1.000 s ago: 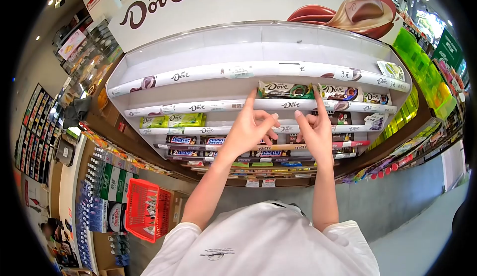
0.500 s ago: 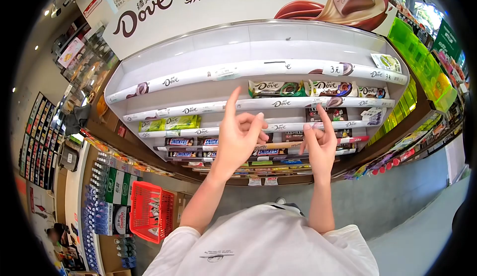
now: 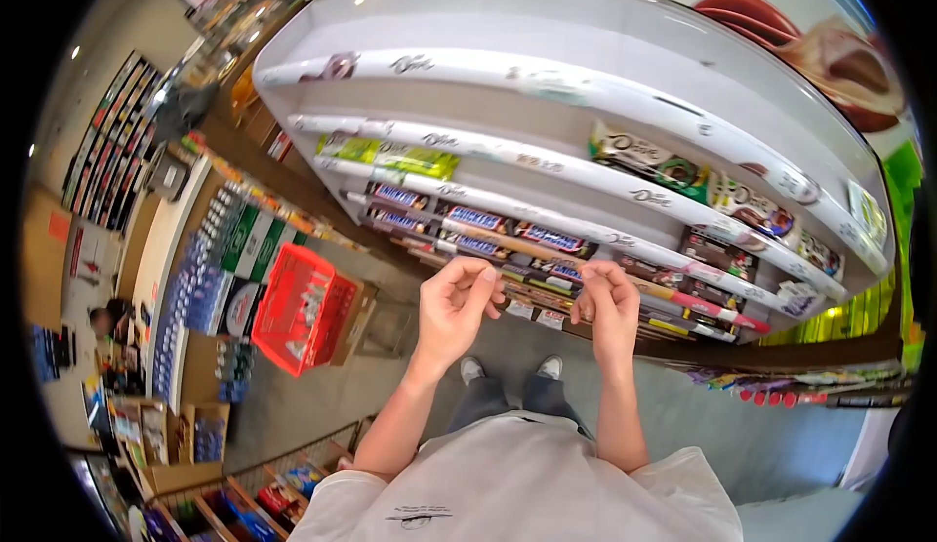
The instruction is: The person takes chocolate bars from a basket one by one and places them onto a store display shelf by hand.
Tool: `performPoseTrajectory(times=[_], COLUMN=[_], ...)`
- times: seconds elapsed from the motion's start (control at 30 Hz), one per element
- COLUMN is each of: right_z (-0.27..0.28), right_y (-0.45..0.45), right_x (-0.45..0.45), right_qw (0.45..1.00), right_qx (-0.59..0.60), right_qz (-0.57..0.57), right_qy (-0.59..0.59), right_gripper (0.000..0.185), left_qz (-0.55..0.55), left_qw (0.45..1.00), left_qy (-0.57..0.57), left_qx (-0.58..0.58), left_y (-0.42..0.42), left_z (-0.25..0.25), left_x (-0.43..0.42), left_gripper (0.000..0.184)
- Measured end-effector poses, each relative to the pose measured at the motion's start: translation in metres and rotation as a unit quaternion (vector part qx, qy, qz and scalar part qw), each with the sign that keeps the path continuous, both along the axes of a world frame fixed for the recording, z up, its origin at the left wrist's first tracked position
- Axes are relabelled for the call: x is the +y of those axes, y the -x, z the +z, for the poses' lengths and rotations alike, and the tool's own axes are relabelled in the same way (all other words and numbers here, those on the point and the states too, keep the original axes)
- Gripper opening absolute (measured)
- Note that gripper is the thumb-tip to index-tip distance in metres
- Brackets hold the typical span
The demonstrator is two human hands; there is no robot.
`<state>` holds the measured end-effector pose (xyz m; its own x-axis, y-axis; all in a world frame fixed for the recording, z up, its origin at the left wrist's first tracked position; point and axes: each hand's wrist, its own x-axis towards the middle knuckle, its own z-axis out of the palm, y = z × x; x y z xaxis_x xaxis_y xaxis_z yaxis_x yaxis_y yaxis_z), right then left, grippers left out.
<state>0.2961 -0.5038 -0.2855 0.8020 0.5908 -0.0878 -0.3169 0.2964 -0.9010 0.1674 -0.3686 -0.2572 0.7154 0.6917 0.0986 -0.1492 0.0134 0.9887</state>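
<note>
My left hand (image 3: pixel 455 300) hangs in front of the lower shelves, its fingers curled in and the thumb close to them. Level with it, my right hand (image 3: pixel 607 306) is curled in the same way. Nothing shows in either one, and both are apart from the shelf. Behind them are Snickers bars (image 3: pixel 475 218) in dark wrappers on the lower rows. Dove bars in a green-and-white wrapper (image 3: pixel 646 160) and a white-and-brown wrapper (image 3: pixel 750 206) lie higher up at the right. Green packets (image 3: pixel 388 155) lie at the left.
A red shopping basket (image 3: pixel 337 313) with small packs inside stands at the left, beside a counter (image 3: pixel 168 259) with bottles. Another person (image 3: pixel 119 332) is at the far left. The curved white display shelf (image 3: pixel 459 64) spans the front. Snack bins (image 3: pixel 229 508) are at the lower left.
My view has tilted down and turned, so the shelf now slants and my shoes show. Both raised index fingers have curled in, and the hands sit lower in view.
</note>
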Motion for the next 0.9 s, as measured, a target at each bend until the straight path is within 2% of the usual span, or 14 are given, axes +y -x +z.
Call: performPoseTrajectory(times=[0.23, 0.4, 0.47, 0.53, 0.6, 0.67, 0.9], right_z=[-0.003, 0.000, 0.003, 0.010, 0.006, 0.006, 0.001], right_y=[0.043, 0.100, 0.129, 0.161, 0.193, 0.228, 0.332], right_x=[0.050, 0.097, 0.117, 0.140, 0.164, 0.186, 0.242], right_qw=[0.988, 0.970, 0.955, 0.941, 0.924, 0.902, 0.817], right_qx=[-0.015, -0.044, -0.071, -0.075, -0.096, -0.139, -0.186], right_qz=[0.148, 0.235, 0.282, 0.312, 0.357, 0.394, 0.531], right_qy=[0.043, 0.052, 0.060, 0.104, 0.095, 0.106, 0.130], right_gripper=[0.009, 0.008, 0.008, 0.008, 0.009, 0.010, 0.012], left_qz=[0.110, 0.177, 0.211, 0.219, 0.244, 0.240, 0.381], left_qw=[0.993, 0.983, 0.975, 0.972, 0.966, 0.966, 0.918], left_qy=[0.022, 0.047, 0.061, 0.026, 0.041, 0.009, 0.024], left_qx=[0.033, -0.002, -0.017, 0.079, 0.068, 0.100, 0.110], left_y=[0.088, 0.170, 0.205, 0.236, 0.264, 0.290, 0.392], left_z=[-0.019, -0.034, -0.037, -0.038, -0.047, -0.049, -0.069], left_x=[0.029, 0.050, 0.057, 0.060, 0.062, 0.065, 0.070], left_gripper=[0.014, 0.013, 0.013, 0.012, 0.012, 0.015, 0.016])
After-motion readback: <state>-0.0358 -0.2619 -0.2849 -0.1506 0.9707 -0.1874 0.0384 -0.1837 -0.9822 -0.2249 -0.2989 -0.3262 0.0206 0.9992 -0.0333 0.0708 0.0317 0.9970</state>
